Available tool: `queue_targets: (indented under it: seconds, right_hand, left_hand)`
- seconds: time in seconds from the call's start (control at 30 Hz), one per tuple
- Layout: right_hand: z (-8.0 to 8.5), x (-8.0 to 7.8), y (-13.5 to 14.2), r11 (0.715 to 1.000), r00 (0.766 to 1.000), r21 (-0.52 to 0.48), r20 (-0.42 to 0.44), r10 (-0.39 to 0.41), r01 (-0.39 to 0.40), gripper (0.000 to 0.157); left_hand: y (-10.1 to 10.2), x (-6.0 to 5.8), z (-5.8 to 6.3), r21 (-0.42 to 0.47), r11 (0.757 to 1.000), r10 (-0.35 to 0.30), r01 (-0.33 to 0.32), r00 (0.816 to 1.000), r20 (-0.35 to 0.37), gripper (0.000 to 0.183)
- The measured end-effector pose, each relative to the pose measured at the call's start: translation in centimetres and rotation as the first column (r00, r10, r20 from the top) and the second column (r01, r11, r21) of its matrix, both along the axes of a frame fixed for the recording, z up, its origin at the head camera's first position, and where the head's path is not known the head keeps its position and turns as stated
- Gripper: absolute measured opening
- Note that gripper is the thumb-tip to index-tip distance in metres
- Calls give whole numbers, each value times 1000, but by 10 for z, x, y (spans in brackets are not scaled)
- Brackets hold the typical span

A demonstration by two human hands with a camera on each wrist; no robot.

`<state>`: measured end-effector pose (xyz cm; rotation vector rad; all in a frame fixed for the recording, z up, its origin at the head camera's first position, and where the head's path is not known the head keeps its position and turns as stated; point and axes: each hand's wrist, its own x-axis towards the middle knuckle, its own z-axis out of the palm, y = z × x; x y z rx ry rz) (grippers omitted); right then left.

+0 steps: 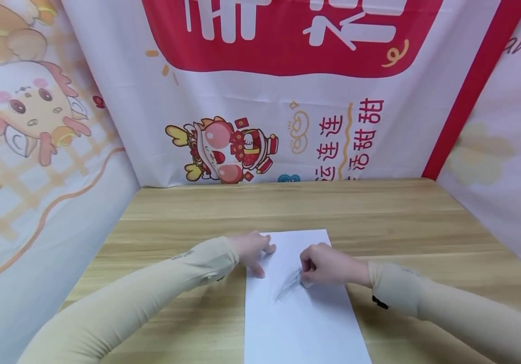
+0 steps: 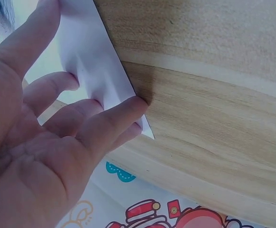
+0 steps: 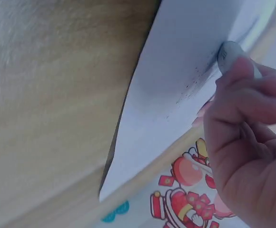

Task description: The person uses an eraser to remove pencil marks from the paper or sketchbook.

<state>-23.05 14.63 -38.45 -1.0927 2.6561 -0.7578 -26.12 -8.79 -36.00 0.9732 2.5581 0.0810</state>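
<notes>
A white sheet of paper (image 1: 306, 328) lies on the wooden table, with a grey pencil-like smudge (image 1: 286, 287) near its middle. My right hand (image 1: 331, 265) pinches a small white eraser (image 3: 230, 54) between thumb and fingers, its darkened end against the paper beside the smudge. Dark crumbs (image 3: 191, 89) dot the sheet next to it in the right wrist view. At the paper's upper left edge, my left hand (image 1: 250, 250) rests with fingers spread and presses the sheet down. In the left wrist view its fingertips touch the paper, one at the very edge.
Wood-grain table (image 1: 174, 217) extends around the paper on both sides. A printed cloth (image 1: 260, 96) with a red panel and cartoon figures hangs behind the table's far edge. Patterned cloth walls (image 1: 28, 167) enclose the left and right sides.
</notes>
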Motion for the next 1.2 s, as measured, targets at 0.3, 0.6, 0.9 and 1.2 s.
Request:
queue_targets:
  seconds: [0.3, 0.6, 0.9, 1.2]
  right_hand:
    - [-2, 1, -3, 999, 995, -21, -84, -45, 43, 24]
    - [-2, -11, -3, 994, 989, -22, -94, -111, 110, 23]
    - [-2, -13, 3, 997, 997, -26, 5, -71, 72, 21]
    - [-2, -12, 11, 999, 999, 13, -17, -35, 35, 24]
  left_hand:
    - [1, 3, -6, 10, 997, 81, -82, 995, 51, 72]
    - [-2, -1, -1, 17, 1000, -10, 10, 1000, -20, 72]
    - [-4, -1, 2, 25, 1000, -11, 11, 1000, 2, 72]
    - [-2, -4, -2, 10, 999, -36, 36, 999, -3, 71]
